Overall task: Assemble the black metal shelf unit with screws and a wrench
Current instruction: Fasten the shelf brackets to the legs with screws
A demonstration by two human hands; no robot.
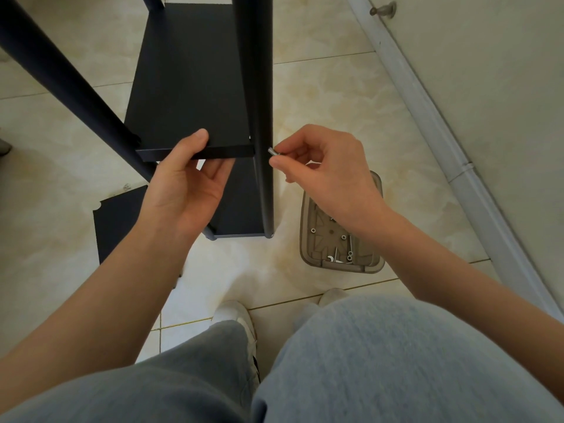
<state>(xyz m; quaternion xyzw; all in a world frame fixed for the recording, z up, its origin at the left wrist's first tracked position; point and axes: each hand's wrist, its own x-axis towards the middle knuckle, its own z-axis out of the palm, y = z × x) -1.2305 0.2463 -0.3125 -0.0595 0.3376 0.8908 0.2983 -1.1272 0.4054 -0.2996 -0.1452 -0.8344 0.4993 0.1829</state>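
Mid-frame, my right hand (329, 172) pinches a screw (272, 151) at the black post (259, 102), while my left hand (189, 181) grips the shelf (186, 96) edge beside it.

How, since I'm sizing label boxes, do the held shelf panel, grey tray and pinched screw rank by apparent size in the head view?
1. shelf panel, largest by far, though nearer the camera than the tray.
2. grey tray, partly behind the right hand.
3. screw, tiny.
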